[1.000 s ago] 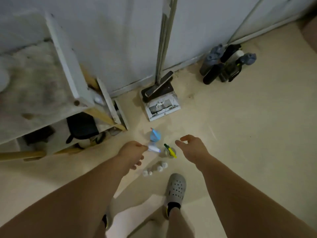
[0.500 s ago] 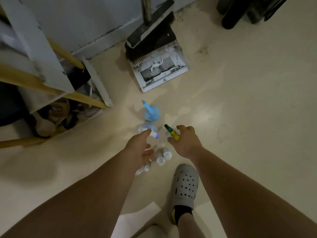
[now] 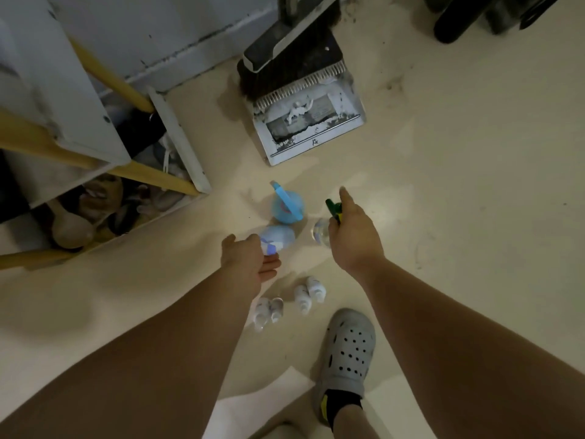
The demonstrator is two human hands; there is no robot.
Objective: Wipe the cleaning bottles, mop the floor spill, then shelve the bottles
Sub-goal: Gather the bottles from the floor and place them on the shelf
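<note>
Clog (image 3: 346, 346) comes nearest: one grey perforated shoe over a black sock (image 3: 342, 403), at six o'clock in the view. Just past its toe, toward eleven o'clock, four small white bottles (image 3: 302, 297) lie on the cream floor (image 3: 459, 248) in two pairs, with a short gap between the pairs.

Two bare forearms reach in from the lower corners. The left hand (image 3: 247, 264) is at the white-and-lilac trigger head of a pale spray bottle (image 3: 280, 237). The head sits between the forefinger above and the other fingers below, but I cannot tell whether they close on it. At three o'clock from that bottle, the right hand (image 3: 351, 236) is curled around the green-and-yellow trigger of a clear spray bottle (image 3: 320, 231), with its forefinger stretched straight toward twelve.

At twelve o'clock from the pale bottle and just beside it stands a blue spray bottle (image 3: 286, 209), untouched by either hand. That makes three spray bottles in all.

Farther toward twelve lies one white dustpan (image 3: 316, 144) with dirt and a scrap of litter in its tray. One dark broom (image 3: 285, 61) rests its bristles in the pan's back, by the grey wall (image 3: 158, 33).

At nine to ten o'clock is one white shelf unit (image 3: 180, 137) with wooden rails, its lower shelf holding dark, unclear things. At one o'clock some dark bottles (image 3: 456, 23) are cut off by the edge, so I cannot count them.
</note>
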